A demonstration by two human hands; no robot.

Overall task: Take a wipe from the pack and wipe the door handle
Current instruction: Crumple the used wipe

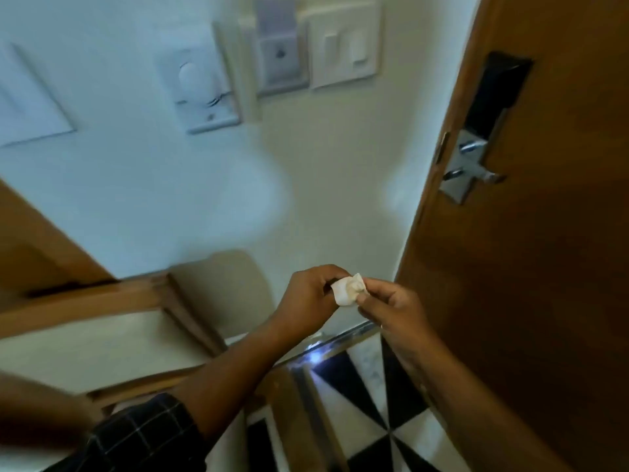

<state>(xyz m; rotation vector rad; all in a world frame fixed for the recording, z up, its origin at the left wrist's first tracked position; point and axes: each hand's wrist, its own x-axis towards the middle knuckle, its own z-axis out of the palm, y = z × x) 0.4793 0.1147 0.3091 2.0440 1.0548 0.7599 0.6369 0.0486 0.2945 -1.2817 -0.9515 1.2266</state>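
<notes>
**Both hands on one wipe, handle not yet touched**

Your left hand [308, 294] and right hand [391, 306] meet in front of you, each pinching an edge of the same small white wipe [350, 289]. The wipe sits bunched between your fingertips, held up in the air and touching nothing else. Holding it from two sides like this looks like a way to spread or refold it into a pad before you use it; that is my reading, not something the view proves. Neither hand is free and neither is clenched on anything but the wipe.

Count so far: two hands, one wipe. No pack is in view, so I cannot tell you where it lies.

Below your arms, a wooden chair [143, 301] with a pale seat stands against the wall, over black-and-white floor tiles [354, 386].

Further off, to your right, the wooden door [544, 267] carries one metal lock plate with one door handle [476, 173] and a smaller knob above it. The handle is well apart from the wipe, up and to the right, so the wiping step is not yet begun.

Farthest away, the wall holds four plates in a row: a pale panel at the left edge, a round dial [194, 80], a card slot, and a switch plate [343, 46] with two rockers.
</notes>
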